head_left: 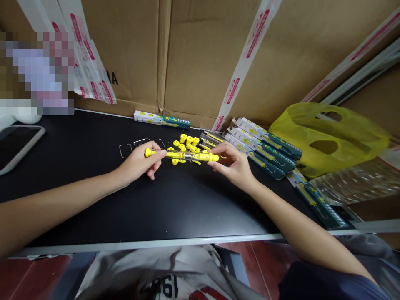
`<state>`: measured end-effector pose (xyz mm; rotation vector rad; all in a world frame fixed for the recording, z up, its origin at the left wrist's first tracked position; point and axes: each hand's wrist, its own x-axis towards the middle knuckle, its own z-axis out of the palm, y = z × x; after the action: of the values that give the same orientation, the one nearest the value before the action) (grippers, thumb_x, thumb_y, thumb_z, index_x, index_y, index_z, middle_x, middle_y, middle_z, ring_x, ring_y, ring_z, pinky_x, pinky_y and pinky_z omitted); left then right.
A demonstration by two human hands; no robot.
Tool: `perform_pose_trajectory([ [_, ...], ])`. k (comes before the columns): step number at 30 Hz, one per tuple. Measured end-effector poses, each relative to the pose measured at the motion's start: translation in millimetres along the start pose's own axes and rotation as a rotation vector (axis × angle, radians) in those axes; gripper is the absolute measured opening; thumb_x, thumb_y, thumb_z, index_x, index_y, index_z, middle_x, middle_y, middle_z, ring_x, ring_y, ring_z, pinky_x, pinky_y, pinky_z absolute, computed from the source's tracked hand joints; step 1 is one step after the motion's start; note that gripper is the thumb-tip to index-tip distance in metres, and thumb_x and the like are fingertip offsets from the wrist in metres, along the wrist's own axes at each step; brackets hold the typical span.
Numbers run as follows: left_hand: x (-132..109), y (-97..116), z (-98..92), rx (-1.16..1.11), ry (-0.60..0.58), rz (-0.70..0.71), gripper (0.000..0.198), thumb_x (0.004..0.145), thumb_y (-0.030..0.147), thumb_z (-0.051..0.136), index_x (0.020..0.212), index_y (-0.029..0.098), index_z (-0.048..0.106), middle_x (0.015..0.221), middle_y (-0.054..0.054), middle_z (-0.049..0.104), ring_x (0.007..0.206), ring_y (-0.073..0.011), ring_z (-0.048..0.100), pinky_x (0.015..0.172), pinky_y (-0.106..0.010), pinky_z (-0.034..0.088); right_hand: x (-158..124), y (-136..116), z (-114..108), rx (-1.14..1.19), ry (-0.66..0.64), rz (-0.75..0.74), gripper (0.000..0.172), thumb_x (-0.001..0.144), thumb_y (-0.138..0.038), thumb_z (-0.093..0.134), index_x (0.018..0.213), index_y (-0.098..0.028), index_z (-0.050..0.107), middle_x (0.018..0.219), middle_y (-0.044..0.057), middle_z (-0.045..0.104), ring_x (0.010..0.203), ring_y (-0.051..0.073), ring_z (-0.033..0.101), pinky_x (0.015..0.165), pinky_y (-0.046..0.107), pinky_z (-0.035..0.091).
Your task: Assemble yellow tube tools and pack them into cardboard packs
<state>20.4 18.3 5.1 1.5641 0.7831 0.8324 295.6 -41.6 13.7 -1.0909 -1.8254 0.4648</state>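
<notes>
From my end, I take this for a small assembly workshop: taped cardboard fills the top of the frame, loose yellow plastic parts lie on the black tabletop at centre, spring-scale boxes pile right of centre, red floor tiles show below.

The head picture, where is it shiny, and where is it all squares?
In the head view, a soft sheen lies on the black table; in the head view, the clear plastic glints at the right; in the head view, big squares hide part of the upper left; in the head view, the yellow tube looks fairly clear.
</notes>
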Motion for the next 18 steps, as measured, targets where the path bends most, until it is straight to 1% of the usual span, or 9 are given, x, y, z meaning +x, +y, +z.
perform_pose_trajectory([
  [8,0.1,1.4,-0.5,-0.019,-0.007,-0.032,0.032,0.083,0.046,0.061,0.079,0.018,0.044,0.053,0.008,0.051,0.038,-0.0046,0.043,0.038,-0.018,0.048,1.2,-2.9,0.3,-0.048,0.013,-0.044,0.022,0.078,-0.033,0.072,0.096,-0.021,0.065,0.094,0.006,0.055,0.083,0.018,0.056,0.052,0.025,0.055],
  [12,0.4,2.5,0.5,-0.025,-0.010,-0.041,0.033,0.082,0.047,0.062,0.079,0.019,0.044,0.053,0.008,0.051,0.038,-0.0046,0.043,0.039,-0.018,0.048,1.4,-4.5,0.0,-0.063,0.010,-0.055,0.022,0.079,-0.034,0.071,0.096,-0.021,0.064,0.095,0.006,0.055,0.083,0.019,0.056,0.053,0.026,0.056],
  [18,-0.4,3.3,0.4,-0.015,-0.016,-0.036,0.037,0.080,0.051,0.062,0.078,0.019,0.044,0.053,0.008,0.052,0.039,-0.0048,0.043,0.039,-0.017,0.048,1.5,-3.5,0.1,-0.060,-0.003,-0.077,0.020,0.080,-0.029,0.071,0.097,-0.021,0.064,0.096,0.006,0.055,0.084,0.018,0.056,0.053,0.026,0.056],
])
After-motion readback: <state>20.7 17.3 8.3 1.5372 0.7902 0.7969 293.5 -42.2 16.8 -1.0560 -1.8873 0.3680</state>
